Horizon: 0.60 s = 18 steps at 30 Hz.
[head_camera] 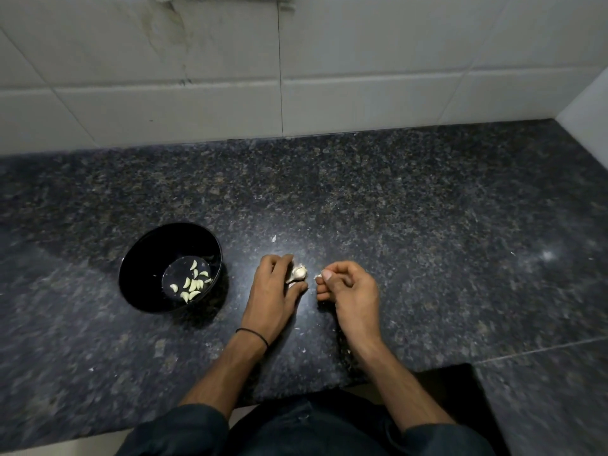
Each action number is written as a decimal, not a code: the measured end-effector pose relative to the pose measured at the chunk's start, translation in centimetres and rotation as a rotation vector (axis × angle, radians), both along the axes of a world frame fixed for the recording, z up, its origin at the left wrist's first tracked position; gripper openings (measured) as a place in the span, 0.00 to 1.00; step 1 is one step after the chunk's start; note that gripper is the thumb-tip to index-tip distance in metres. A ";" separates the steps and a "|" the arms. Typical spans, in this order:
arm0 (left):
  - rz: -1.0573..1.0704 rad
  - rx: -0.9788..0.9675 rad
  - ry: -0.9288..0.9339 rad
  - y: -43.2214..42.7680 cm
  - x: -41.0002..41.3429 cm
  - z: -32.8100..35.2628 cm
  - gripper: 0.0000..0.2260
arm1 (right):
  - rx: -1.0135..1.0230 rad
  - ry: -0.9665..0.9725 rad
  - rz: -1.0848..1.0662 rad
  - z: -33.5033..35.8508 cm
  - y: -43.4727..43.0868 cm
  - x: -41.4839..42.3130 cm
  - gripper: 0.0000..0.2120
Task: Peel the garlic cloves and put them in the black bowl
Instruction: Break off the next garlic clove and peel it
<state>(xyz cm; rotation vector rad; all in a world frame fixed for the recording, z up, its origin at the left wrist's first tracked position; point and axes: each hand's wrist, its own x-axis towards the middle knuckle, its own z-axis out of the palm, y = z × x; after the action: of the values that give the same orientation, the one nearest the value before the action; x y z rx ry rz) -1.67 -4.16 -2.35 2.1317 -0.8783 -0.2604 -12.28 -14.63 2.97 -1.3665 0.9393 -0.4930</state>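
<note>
Currently left hand (274, 287) is gripping the garlic (298, 273) to steady it; right hand (345, 289) is pinching a white bit (318, 276); bowl (148, 255) is sitting left, within reach.

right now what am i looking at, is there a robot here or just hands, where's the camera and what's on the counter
There is no robot here. These are a person's two bare hands, filmed by one camera worn on their head that looks forward and down.

The left hand holds a garlic clump. The right hand, just beside it, pinches a small white bit; it is too small to tell whether that is skin or clove.

Both hands work over a dark stone counter. On it, to the left, stands the black bowl, with peeled cloves lying in its bottom. A few pale skin flakes lie scattered on the counter, and a white tiled wall runs behind it.
</note>
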 end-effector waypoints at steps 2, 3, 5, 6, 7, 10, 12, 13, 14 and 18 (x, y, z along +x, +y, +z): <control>0.010 -0.028 -0.014 0.6 -0.3 0.6 0.21 | -0.068 0.024 0.014 0.0 -0.1 -0.3 0.04; 0.006 -0.048 -0.039 0.8 -0.4 0.9 0.21 | -0.114 0.047 0.025 0.0 -0.1 -0.4 0.04; -0.016 -0.102 -0.064 1.2 -1.0 2.0 0.16 | -0.160 0.081 0.042 0.0 -0.2 -0.6 0.05; -0.030 -0.129 -0.048 1.2 -1.5 2.8 0.13 | -0.150 0.090 0.047 -0.1 -0.2 -0.6 0.05; -0.043 -0.148 -0.014 1.3 -2.0 3.5 0.11 | -0.131 0.094 0.051 -0.2 -0.2 -0.5 0.05; -0.041 -0.170 0.117 1.2 -3.1 4.7 0.08 | -0.030 0.074 0.057 -0.2 0.1 -0.1 0.06; -0.008 -0.181 0.172 1.0 -3.1 4.8 0.04 | 0.033 0.057 0.060 0.0 0.4 0.0 0.07; 0.009 -0.186 0.186 1.0 -2.9 4.9 0.03 | 0.060 0.053 0.066 0.2 0.6 -0.1 0.08; 0.021 -0.192 0.190 1.0 -2.8 5.0 0.03 | 0.095 0.044 0.070 0.4 0.8 -0.1 0.08; 0.076 -0.178 0.277 0.9 -3.0 5.3 0.06 | 0.240 0.008 0.055 0.6 1.0 -0.1 0.07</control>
<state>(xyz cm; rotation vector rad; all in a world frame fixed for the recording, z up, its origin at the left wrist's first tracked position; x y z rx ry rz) -4.65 -3.28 2.92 1.9031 -0.6341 -0.4117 -12.36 -13.59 3.53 -1.1740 0.9330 -0.3215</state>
